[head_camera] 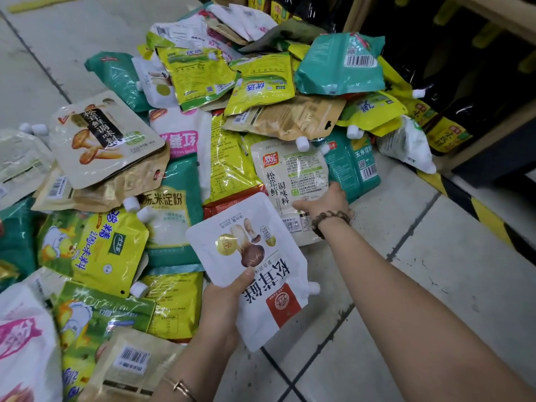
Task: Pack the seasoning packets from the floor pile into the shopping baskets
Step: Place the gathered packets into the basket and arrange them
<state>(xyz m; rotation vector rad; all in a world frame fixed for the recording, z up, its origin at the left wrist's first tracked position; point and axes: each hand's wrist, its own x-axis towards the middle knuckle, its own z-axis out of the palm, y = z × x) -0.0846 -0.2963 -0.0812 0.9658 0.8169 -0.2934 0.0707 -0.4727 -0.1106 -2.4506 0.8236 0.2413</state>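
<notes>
Left hand (220,311) gripping white mushroom pouch (255,256), thumb on top, right hand (326,203) just beyond — clasping pale pouch (290,178) on pile (185,132)

Jumbled heap of colourful seasoning packets (226,158)

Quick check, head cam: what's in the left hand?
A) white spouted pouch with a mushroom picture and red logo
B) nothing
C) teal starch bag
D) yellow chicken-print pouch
A: the left hand grips the white mushroom pouch by its lower edge, thumb on the printed face, lifted clear of the pile.
</notes>
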